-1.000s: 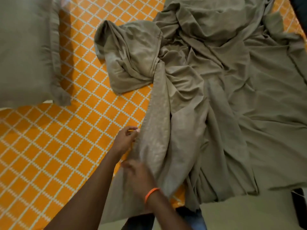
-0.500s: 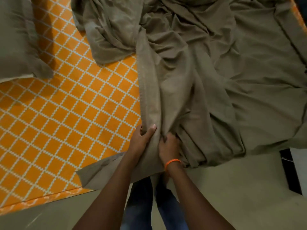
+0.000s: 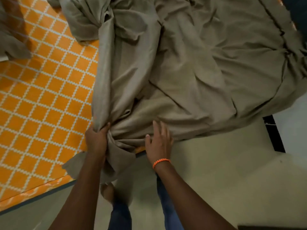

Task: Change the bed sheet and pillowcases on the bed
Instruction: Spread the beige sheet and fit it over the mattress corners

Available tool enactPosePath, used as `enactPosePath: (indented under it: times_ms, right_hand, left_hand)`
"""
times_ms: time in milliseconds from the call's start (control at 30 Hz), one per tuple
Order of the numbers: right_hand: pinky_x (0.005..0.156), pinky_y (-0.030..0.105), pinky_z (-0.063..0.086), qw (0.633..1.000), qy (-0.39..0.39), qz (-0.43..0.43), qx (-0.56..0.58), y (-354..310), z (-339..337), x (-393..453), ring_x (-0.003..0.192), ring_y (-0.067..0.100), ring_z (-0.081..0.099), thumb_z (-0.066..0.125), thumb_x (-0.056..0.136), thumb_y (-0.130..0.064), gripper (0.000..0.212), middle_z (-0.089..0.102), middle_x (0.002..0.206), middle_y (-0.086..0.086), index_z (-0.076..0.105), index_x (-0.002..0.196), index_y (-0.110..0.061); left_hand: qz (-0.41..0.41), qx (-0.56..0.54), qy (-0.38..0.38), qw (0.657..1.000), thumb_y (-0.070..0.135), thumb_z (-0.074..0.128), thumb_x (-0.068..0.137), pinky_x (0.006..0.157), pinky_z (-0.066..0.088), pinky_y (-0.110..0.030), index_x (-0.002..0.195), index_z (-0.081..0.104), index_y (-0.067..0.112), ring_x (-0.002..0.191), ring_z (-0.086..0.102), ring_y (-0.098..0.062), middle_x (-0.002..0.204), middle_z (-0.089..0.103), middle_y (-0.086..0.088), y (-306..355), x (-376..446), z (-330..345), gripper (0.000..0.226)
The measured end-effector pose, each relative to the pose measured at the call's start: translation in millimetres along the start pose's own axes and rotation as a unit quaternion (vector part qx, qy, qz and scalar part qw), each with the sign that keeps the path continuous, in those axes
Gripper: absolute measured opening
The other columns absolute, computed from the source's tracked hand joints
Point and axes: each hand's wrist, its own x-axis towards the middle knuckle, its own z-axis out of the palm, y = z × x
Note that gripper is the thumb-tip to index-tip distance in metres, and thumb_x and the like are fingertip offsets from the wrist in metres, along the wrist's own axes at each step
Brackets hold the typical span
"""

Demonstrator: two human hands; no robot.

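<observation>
At the bed's near edge my left hand (image 3: pixel 96 141) gripped the bunched sheet (image 3: pixel 182 72) while my right hand (image 3: pixel 159 140) lay open on it, mid-spreading; next, probably, pulling it left over the orange mattress (image 3: pixel 41 105).

Matt, creased taupe cloth sheet (image 3: pixel 191 67), orange lattice-print mattress fabric (image 3: pixel 41 100)

floor (image 3: pixel 216 171): pale, smooth, evenly lit | dark strip (image 3: pixel 274 135): on the floor, right | light: soft
</observation>
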Motion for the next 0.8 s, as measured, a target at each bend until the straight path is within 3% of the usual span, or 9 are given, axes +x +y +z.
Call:
enactPosePath:
  times_ms: [100,200,333,433,500,567,633,800]
  right_hand:
    - [0.121,0.065,0.019,0.999,-0.046,0.006,-0.017,-16,24,-17,0.158,0.025,0.010,0.051,0.100,-0.042,0.069,0.012,0.171,0.001,0.021,0.162,-0.033]
    - [0.120,0.071,0.013,0.998,-0.054,0.001,-0.041,-38,41,-30,0.158,0.023,0.006,0.053,0.100,-0.040,0.066,0.013,0.171,0.003,0.026,0.160,-0.030]
    - [0.118,0.072,0.010,0.999,-0.037,0.030,-0.025,-66,56,-44,0.157,0.027,0.011,0.059,0.096,-0.027,0.064,0.021,0.168,0.004,0.035,0.155,-0.025]
    - [0.118,0.072,0.015,1.000,-0.006,0.025,-0.018,-79,63,-52,0.151,0.030,0.024,0.061,0.093,-0.025,0.051,0.036,0.157,0.005,0.046,0.142,-0.023]
    - [0.118,0.069,0.020,1.000,0.022,0.007,-0.004,-83,68,-57,0.143,0.027,0.035,0.058,0.093,-0.023,0.042,0.047,0.144,0.003,0.052,0.134,-0.023]
    - [0.115,0.061,0.030,0.998,0.056,-0.009,0.037,-80,69,-59,0.133,0.022,0.046,0.055,0.093,-0.021,0.038,0.055,0.134,-0.002,0.057,0.131,-0.023]
    - [0.107,0.050,0.040,0.992,0.073,-0.021,0.098,-71,67,-57,0.124,0.018,0.052,0.054,0.094,-0.019,0.035,0.059,0.130,-0.005,0.062,0.128,-0.024]
    - [0.094,0.036,0.051,0.961,0.096,-0.057,0.254,-17,39,-37,0.110,0.013,0.055,0.054,0.093,-0.008,0.029,0.065,0.114,-0.008,0.069,0.113,-0.021]
  left_hand:
    - [0.044,0.075,0.016,0.996,0.033,0.082,0.083,0.070,0.040,-0.038,0.105,0.069,-0.003,0.085,0.065,-0.036,0.104,0.070,-0.031,-22,25,-68,0.044]
    - [0.071,0.173,0.033,0.982,0.037,0.076,0.081,0.074,0.046,-0.047,0.108,0.071,0.003,0.095,0.066,-0.042,0.106,0.071,-0.026,-34,49,-137,0.044]
    - [-0.026,0.262,0.182,0.947,0.029,0.058,0.090,0.096,0.047,-0.061,0.127,0.062,0.006,0.121,0.056,-0.054,0.128,0.062,-0.030,-45,78,-203,0.044]
    - [-0.114,0.285,0.254,0.917,0.028,0.066,0.084,0.114,0.031,-0.064,0.142,0.047,0.017,0.143,0.037,-0.046,0.148,0.048,-0.022,-39,82,-208,0.061]
    - [-0.072,0.318,0.223,0.919,0.030,0.081,0.076,0.120,0.017,-0.068,0.151,0.036,0.018,0.150,0.026,-0.044,0.158,0.035,-0.020,-38,70,-198,0.088]
    - [0.024,0.372,0.209,0.904,0.030,0.084,0.073,0.119,0.012,-0.071,0.155,0.029,0.013,0.151,0.024,-0.045,0.162,0.030,-0.020,-39,48,-179,0.100]
    - [0.096,0.409,0.214,0.882,0.030,0.078,0.078,0.116,0.017,-0.073,0.154,0.029,0.009,0.148,0.028,-0.046,0.159,0.033,-0.023,-37,18,-151,0.093]
    - [0.234,0.384,0.123,0.885,0.020,0.074,0.079,0.111,0.026,-0.064,0.137,0.049,0.021,0.141,0.039,-0.036,0.146,0.046,-0.012,-30,-59,-47,0.063]
